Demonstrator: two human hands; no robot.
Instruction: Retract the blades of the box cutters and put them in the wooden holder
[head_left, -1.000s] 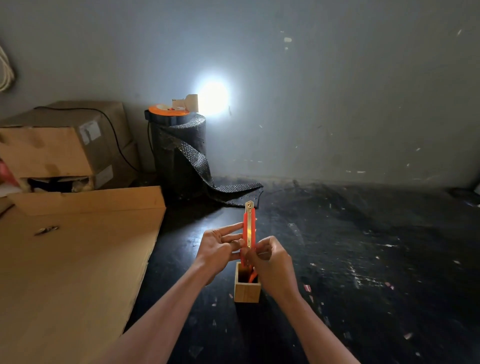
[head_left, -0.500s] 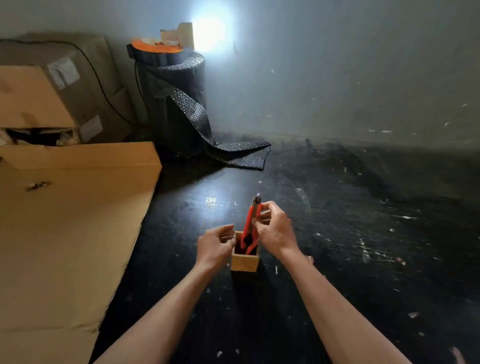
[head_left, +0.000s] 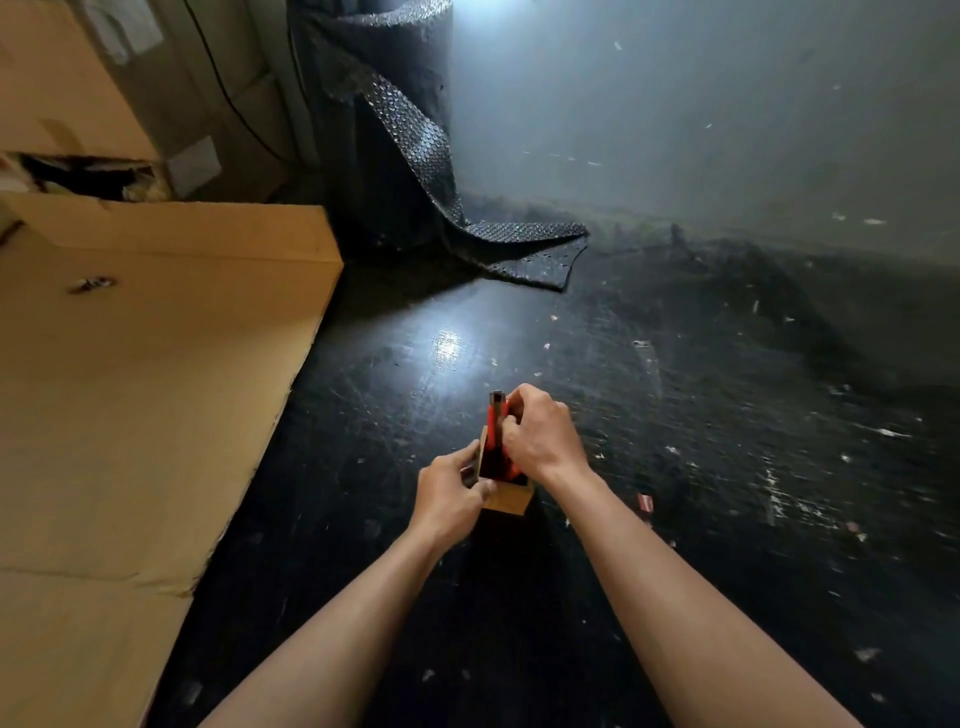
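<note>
Right hand (head_left: 540, 441) grip closed on box cutter (head_left: 496, 415); left hand (head_left: 449, 491) grips wooden holder (head_left: 506, 499).

Black scuffed floor (head_left: 701, 467) bearing the wooden holder (head_left: 508, 499) centrally, flattened cardboard (head_left: 130, 415) left, bubble-wrap roll (head_left: 400, 156) at far wall.

No text, label or number is legible anywhere.

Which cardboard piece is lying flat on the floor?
The big tan cardboard sheet on the left lies flat; the brown cardboard box behind it stands upright against the wall.
</note>
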